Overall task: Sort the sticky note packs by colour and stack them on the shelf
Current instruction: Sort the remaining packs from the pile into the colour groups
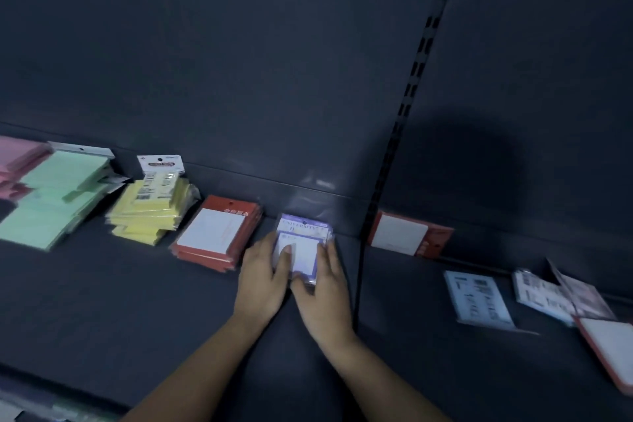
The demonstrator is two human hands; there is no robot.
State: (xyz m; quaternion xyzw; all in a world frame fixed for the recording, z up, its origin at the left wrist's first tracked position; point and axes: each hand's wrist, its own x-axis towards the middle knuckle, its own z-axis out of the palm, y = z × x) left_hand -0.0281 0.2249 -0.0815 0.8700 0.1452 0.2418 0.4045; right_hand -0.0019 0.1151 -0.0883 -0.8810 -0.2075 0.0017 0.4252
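We press the purple-bordered plastic-wrapped sticky note pack [303, 245] down on the dark grey metal shelf [137, 312], our left hand [262, 279] and right hand [323, 291] flat against its two sides, thumbs on top. Just left of the pack sits the red-carded stack [215, 238], then the yellow stack [152, 211], then the green stack [56, 197].

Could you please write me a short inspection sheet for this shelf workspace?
Surface: dark grey metal shelf, two bays.
Job's things: stacks of pink, green, yellow and red-backed packs; purple-edged pack under both hands.
Clutter: unsorted packs at right, one red pack leaning on the back panel.
Grippers: left hand and right hand press on the purple pack.
Cables: nothing seen.
Surroundings: slotted upright, pale wall above.
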